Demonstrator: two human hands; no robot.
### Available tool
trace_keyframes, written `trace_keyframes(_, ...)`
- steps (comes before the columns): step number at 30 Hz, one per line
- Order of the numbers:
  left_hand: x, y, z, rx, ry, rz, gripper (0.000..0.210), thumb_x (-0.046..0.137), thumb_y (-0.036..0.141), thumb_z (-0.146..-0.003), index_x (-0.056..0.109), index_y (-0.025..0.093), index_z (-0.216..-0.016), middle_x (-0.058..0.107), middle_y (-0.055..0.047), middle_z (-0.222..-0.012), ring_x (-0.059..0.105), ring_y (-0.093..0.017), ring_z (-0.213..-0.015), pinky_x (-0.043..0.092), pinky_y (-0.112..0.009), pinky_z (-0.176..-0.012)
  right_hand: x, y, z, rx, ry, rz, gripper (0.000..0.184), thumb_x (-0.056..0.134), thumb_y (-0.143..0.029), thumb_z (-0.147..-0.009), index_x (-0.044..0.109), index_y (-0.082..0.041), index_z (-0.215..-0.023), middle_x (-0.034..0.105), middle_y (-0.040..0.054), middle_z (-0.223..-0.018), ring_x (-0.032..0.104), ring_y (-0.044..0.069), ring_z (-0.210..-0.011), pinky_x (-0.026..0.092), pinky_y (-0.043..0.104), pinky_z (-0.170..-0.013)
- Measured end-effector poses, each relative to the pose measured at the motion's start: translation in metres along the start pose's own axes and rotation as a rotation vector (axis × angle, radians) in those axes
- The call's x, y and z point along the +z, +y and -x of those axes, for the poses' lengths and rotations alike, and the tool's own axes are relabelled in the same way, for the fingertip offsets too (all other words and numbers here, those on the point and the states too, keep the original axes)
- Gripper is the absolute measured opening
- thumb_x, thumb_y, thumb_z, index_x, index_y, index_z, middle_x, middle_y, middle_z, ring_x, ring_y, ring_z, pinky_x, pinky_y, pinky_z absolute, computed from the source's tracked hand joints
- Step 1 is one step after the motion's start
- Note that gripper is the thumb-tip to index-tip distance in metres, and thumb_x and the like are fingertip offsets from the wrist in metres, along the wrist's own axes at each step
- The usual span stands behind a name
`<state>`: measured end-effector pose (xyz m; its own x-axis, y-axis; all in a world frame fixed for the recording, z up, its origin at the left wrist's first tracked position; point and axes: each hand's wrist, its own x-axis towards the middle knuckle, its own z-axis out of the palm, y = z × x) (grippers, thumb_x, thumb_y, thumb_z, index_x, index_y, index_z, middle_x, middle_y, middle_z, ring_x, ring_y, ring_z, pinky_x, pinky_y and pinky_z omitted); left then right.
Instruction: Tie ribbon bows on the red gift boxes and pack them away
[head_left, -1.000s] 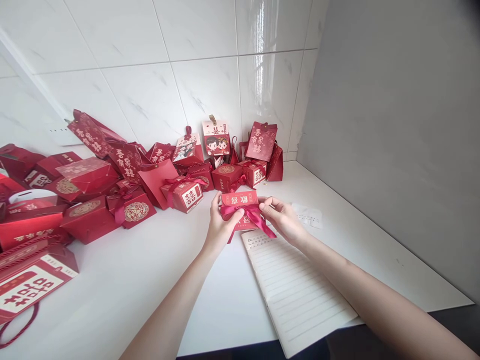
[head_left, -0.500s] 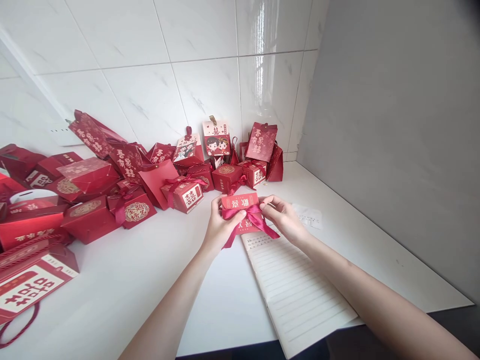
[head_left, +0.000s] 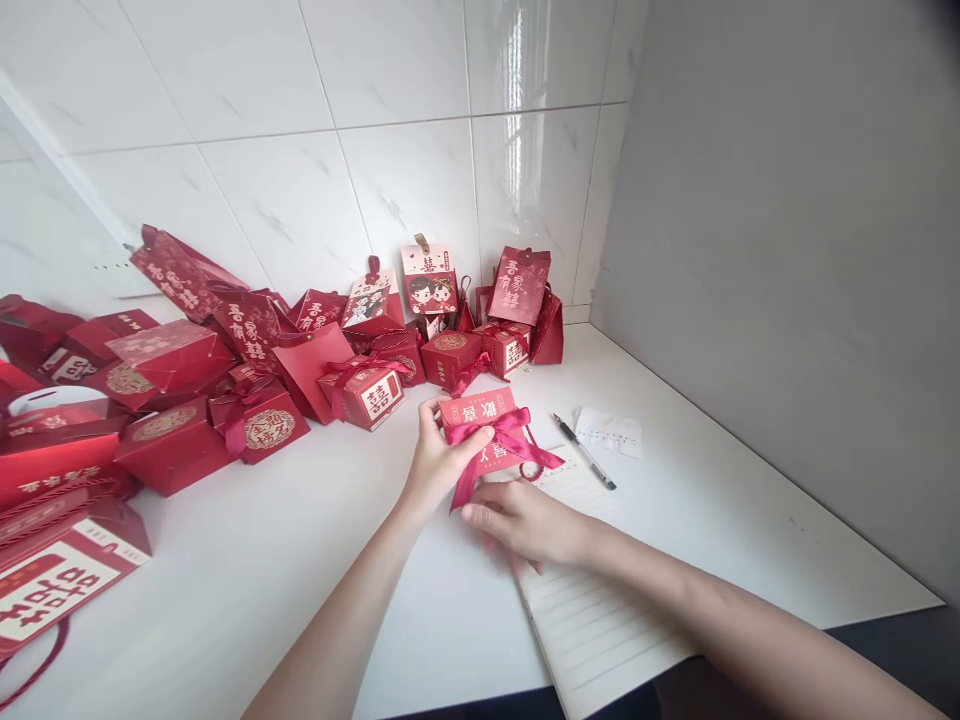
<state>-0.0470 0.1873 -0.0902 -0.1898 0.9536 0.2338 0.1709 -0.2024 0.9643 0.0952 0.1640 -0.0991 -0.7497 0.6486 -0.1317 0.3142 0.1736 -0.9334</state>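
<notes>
A small red gift box (head_left: 480, 405) with gold-edged lettering is tilted up over the table. A dark red satin ribbon (head_left: 510, 436) is tied across it in a bow, its tails hanging at both sides. My left hand (head_left: 444, 450) grips the box's left side, the thumb pressing on the knot. My right hand (head_left: 525, 520) is just below the box, near the ribbon's lower left tail. Its fingers curl toward the left, and the lower ones are blurred. Whether they touch the ribbon is unclear. Beside the box's right edge hangs a dark red cord loop (head_left: 533, 468).
Under my right arm lies a lined notebook (head_left: 615, 625). A black pen (head_left: 583, 450) and a crumpled white paper (head_left: 611, 432) rest to its upper right. Several red gift boxes (head_left: 176, 440) crowd the left and back against the tiled wall (head_left: 405, 180). A grey panel (head_left: 787, 300) borders the right.
My right hand has left the bow's right loop and moved down and left below the box. The pen and cord loop have come into view. My left hand keeps its hold.
</notes>
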Motion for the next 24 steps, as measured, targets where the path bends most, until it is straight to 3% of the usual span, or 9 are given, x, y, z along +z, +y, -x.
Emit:
trace_keyframes(3, 0.000, 0.001, 0.000, 0.008, -0.019, 0.014, 0.054, 0.074, 0.032, -0.065, 0.039, 0.023, -0.104, 0.058, -0.001, -0.098, 0.060, -0.018, -0.092, 0.047, -0.032, -0.083, 0.005, 0.007, -0.010, 0.048, 0.044, -0.259, 0.035, 0.047, -0.050, -0.090, 0.047, -0.019, -0.074, 0.055, -0.0040, -0.053, 0.042, 0.008, -0.027, 0.024, 0.019, -0.023)
trace_keyframes(7, 0.001, 0.000, 0.000, 0.026, -0.002, 0.017, 0.053, 0.074, 0.032, -0.064, 0.040, 0.022, -0.104, 0.059, -0.002, -0.098, 0.061, -0.019, -0.092, 0.048, -0.033, -0.084, 0.007, 0.010, -0.014, 0.056, 0.062, -0.306, 0.037, 0.051, -0.047, -0.088, 0.047, -0.019, -0.065, 0.042, -0.0078, -0.032, 0.035, 0.007, -0.022, 0.021, 0.017, -0.024)
trace_keyframes(20, 0.000, -0.003, 0.000, 0.007, -0.003, 0.016, 0.054, 0.075, 0.033, -0.064, 0.041, 0.023, -0.104, 0.059, 0.000, -0.093, 0.061, -0.018, -0.088, 0.049, -0.031, -0.079, 0.008, 0.007, -0.007, -0.037, -0.045, -0.260, 0.043, 0.057, -0.058, -0.080, 0.059, -0.016, -0.074, 0.054, -0.0036, -0.054, 0.038, 0.005, -0.026, 0.022, 0.019, -0.023)
trace_keyframes(24, 0.001, -0.005, -0.001, 0.012, -0.003, 0.049, 0.052, 0.075, 0.031, -0.064, 0.042, 0.023, -0.103, 0.059, -0.001, -0.094, 0.062, -0.018, -0.088, 0.049, -0.032, -0.081, -0.010, -0.006, 0.003, -0.090, -0.045, -0.227, 0.047, 0.058, -0.062, -0.078, 0.060, -0.016, -0.072, 0.057, -0.0011, -0.060, 0.041, 0.005, -0.028, 0.026, 0.019, -0.026)
